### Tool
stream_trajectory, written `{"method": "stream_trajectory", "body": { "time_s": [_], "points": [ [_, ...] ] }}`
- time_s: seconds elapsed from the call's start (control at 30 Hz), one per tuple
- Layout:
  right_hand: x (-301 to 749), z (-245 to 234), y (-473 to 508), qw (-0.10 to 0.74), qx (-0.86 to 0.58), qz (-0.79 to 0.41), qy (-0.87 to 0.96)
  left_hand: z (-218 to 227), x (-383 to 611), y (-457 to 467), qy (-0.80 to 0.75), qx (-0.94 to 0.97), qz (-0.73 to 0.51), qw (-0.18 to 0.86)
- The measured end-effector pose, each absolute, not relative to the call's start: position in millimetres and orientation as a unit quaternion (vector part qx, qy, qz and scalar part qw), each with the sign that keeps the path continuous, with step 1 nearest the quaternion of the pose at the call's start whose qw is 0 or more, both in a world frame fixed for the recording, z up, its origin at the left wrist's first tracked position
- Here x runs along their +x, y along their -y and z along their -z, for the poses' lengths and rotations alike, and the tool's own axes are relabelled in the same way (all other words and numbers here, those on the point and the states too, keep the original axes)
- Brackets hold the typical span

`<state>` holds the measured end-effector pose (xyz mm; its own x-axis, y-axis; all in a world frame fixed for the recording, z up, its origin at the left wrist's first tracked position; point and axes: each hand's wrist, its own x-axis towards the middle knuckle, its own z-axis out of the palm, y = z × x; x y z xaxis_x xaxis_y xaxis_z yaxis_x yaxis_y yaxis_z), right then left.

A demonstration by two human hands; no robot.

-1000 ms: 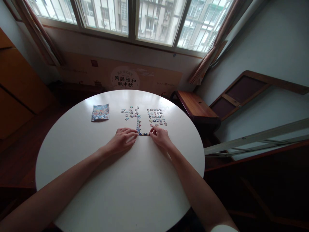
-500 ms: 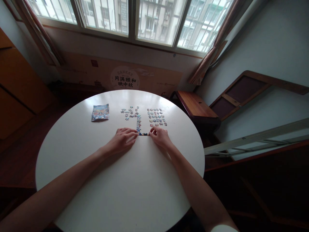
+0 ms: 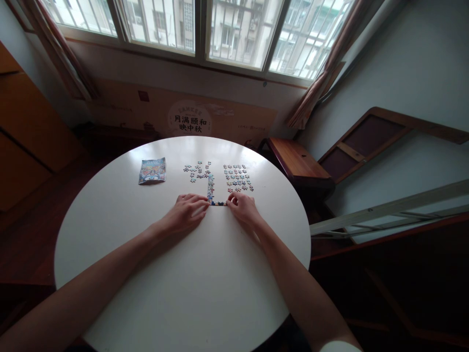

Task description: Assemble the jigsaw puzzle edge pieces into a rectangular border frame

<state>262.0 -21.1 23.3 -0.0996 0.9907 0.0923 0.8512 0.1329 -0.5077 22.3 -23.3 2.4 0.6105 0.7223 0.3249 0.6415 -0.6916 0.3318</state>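
An L-shaped strip of joined jigsaw pieces (image 3: 210,187) lies on the white round table (image 3: 176,283), with a dark bottom row (image 3: 219,204) along its near edge. At the strip's lower left corner rests my left hand (image 3: 189,208), its fingers stretched out and the fingertips touching the pieces. My right hand (image 3: 242,206) pinches at the row's right end, thumb and forefinger together on a jigsaw piece that the fingers mostly hide. Loose pieces (image 3: 192,169) are scattered to the upper left of the strip. More pieces (image 3: 238,177) stand in rows beyond my right hand.
A printed picture sheet (image 3: 152,171) with a puzzle scene lies at the left of the table. Past the table's far right edge is a wooden bench (image 3: 298,159). A metal ladder-like frame (image 3: 384,210) leans at the right. Windows (image 3: 238,34) fill the far wall.
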Motion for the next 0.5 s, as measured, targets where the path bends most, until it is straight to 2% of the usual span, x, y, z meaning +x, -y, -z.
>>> {"method": "stream_trajectory", "body": {
  "time_s": [0.5],
  "points": [
    [263.1, -18.3, 18.8, 0.212, -0.637, -0.162, 0.724, -2.2, 21.8, 22.8, -0.383, 0.892, -0.221, 0.095]
  ]
}}
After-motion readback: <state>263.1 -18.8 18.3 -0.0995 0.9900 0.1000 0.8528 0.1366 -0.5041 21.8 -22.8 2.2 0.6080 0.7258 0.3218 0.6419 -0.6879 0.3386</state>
